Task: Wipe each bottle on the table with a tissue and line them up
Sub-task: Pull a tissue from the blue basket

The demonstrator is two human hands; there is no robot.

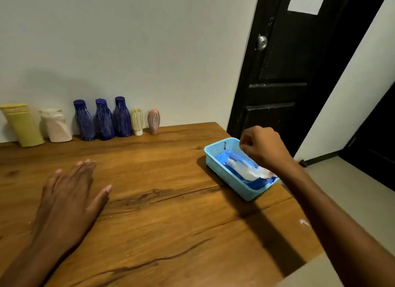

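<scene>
1. I judge the task near its end, or just starting: seven bottles already stand in a row along the table's (171, 201) far edge, against the wall. Whether they have been wiped I cannot tell.
2. My left hand (66, 199) lies flat on the wood, fingers straight, holding nothing.
3. My right hand (264, 147) is curled over the blue basket (222, 171) at the right edge; I cannot tell if it pinches the tissue (245, 169) inside.
4. Three dark blue bottles (103, 121) are ribbed and narrow-necked; the yellow tube (23, 126) looks soft and flat; the basket is perforated plastic.
</scene>
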